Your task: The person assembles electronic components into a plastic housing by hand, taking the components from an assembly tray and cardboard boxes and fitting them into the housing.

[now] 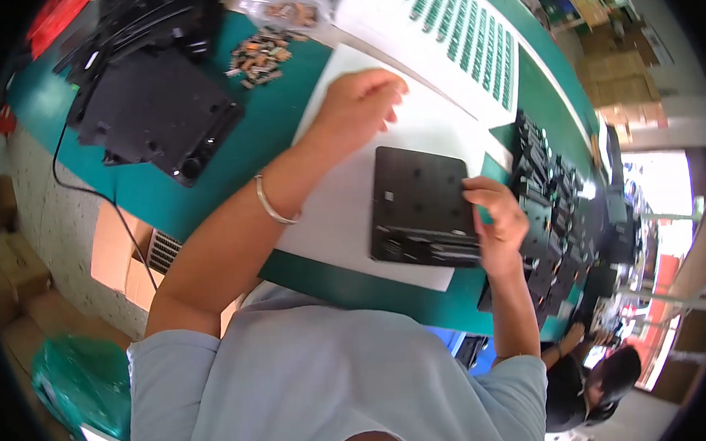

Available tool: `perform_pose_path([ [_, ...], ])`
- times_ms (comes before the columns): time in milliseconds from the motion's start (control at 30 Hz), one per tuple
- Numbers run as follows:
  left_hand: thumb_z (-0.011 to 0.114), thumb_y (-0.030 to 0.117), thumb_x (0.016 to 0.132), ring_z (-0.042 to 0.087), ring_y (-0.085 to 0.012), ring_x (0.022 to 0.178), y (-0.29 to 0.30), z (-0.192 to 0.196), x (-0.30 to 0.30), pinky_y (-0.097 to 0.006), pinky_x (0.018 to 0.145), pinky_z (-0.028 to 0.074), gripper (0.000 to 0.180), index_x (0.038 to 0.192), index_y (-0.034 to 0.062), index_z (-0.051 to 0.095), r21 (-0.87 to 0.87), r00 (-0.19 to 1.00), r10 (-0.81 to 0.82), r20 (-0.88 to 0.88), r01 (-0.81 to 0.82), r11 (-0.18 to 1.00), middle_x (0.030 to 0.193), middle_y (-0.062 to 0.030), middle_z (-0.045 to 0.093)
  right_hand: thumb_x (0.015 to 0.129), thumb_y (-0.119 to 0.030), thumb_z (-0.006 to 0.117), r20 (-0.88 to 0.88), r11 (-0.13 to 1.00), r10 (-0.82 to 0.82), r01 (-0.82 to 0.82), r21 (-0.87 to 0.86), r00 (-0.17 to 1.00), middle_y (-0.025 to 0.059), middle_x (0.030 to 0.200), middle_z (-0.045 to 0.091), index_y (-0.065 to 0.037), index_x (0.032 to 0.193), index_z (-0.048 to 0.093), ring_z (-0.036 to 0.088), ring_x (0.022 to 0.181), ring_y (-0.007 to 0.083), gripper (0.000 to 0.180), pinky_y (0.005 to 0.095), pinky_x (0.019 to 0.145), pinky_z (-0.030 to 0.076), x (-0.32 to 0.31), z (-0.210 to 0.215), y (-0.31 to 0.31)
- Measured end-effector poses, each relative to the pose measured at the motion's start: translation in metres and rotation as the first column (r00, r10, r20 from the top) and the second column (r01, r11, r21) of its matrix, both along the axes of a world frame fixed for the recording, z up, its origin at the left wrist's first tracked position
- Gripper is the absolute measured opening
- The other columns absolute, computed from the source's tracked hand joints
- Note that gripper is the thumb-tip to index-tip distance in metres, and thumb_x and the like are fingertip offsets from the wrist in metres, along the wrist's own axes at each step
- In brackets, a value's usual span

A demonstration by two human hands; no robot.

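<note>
A flat black plastic housing (pixel 420 197) lies on the white sheet (pixel 325 218) in front of me, its ribbed edge toward my body. My right hand (pixel 500 217) grips it by the right side, thumb and fingers closed on that edge. Above the sheet, to the upper left of the housing, my left hand (pixel 355 112) is raised with its fingers curled and pinched together. Whatever it may hold is too small to make out. Beyond it lies a white label sheet (pixel 395 31) with slanted rows of small green marks.
Black plastic panels (pixel 160 111) are stacked at the left, near a pile of small brown-and-black parts (pixel 261 58) and a clear bag (pixel 290 8). Rows of black housings (pixel 540 219) fill the right side of the green table (pixel 308 271). Another person (pixel 589 384) works at the lower right.
</note>
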State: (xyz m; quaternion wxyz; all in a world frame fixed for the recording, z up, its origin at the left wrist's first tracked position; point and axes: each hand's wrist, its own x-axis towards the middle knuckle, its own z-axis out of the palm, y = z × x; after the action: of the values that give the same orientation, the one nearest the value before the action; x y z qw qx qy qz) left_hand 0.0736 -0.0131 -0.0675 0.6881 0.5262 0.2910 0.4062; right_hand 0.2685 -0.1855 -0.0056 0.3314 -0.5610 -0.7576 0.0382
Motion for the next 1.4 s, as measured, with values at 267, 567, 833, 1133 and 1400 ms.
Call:
perform_pose_path([
  [267, 0.064, 0.012, 0.091, 0.057, -0.0064, 0.071, -0.012, 0.001, -0.001, -0.022, 0.061, 0.044, 0.012, 0.098, 0.0050, 0.071, 0.613, 0.969, 0.043, -0.244, 0.120, 0.781, 0.083, -0.0007, 0.067, 0.067, 0.010, 0.066, 0.130, 1.000, 0.003, -0.004, 0.005, 0.991, 0.0090, 0.097, 0.067, -0.006, 0.091, 0.061, 0.066, 0.081, 0.0281, 0.030, 0.0367, 0.069, 0.054, -0.004, -0.038, -0.020],
  [567, 0.060, 0.019, 0.098, 0.055, -0.0076, 0.070, -0.010, 0.006, -0.003, -0.023, 0.063, 0.045, 0.023, 0.108, 0.0008, 0.068, 0.434, 0.962, 0.075, -0.264, 0.049, 0.900, 0.081, 0.0004, 0.064, 0.065, 0.006, 0.070, 0.218, 0.934, -0.235, 0.158, 0.319, 0.947, 0.0075, 0.087, 0.066, -0.006, 0.092, 0.062, 0.063, 0.076, 0.0259, 0.031, 0.0358, 0.069, 0.051, -0.002, 0.038, -0.028],
  [833, 0.057, 0.023, 0.098, 0.061, -0.0104, 0.077, -0.004, 0.001, 0.001, -0.027, 0.070, 0.051, 0.028, 0.101, -0.0018, 0.068, 0.192, 0.993, 0.110, -0.043, -0.099, 0.976, 0.081, -0.0036, 0.066, 0.080, -0.001, 0.075, 0.032, 0.972, 0.067, -0.058, -0.227, 0.997, 0.0139, 0.103, 0.068, -0.001, 0.112, 0.064, 0.067, 0.086, 0.0283, 0.034, 0.0339, 0.075, 0.055, -0.069, 0.046, -0.009],
  [1133, 0.078, 0.023, 0.078, 0.061, -0.0275, 0.093, -0.016, -0.003, -0.003, -0.037, 0.083, 0.049, 0.034, 0.105, 0.0062, 0.069, 0.750, 0.907, 0.111, -0.406, 0.262, 0.607, 0.098, -0.0110, 0.067, 0.092, -0.007, 0.062, 0.147, 0.879, -0.365, 0.392, -0.272, 0.919, 0.0208, 0.097, 0.068, 0.001, 0.115, 0.063, 0.068, 0.075, 0.0326, 0.025, 0.0384, 0.067, 0.054, 0.004, 0.019, -0.013],
  [1400, 0.079, 0.029, 0.073, 0.053, -0.0291, 0.112, -0.047, 0.009, 0.002, -0.045, 0.098, 0.038, 0.040, 0.104, 0.0081, 0.069, 0.754, 0.792, 0.203, -0.575, 0.417, 0.507, 0.111, -0.0083, 0.062, 0.094, -0.010, 0.061, 0.047, 0.777, -0.444, 0.410, -0.478, 0.895, 0.0190, 0.074, 0.061, 0.001, 0.121, 0.059, 0.061, 0.066, 0.0336, 0.030, 0.0394, 0.064, 0.049, 0.003, -0.011, -0.019],
])
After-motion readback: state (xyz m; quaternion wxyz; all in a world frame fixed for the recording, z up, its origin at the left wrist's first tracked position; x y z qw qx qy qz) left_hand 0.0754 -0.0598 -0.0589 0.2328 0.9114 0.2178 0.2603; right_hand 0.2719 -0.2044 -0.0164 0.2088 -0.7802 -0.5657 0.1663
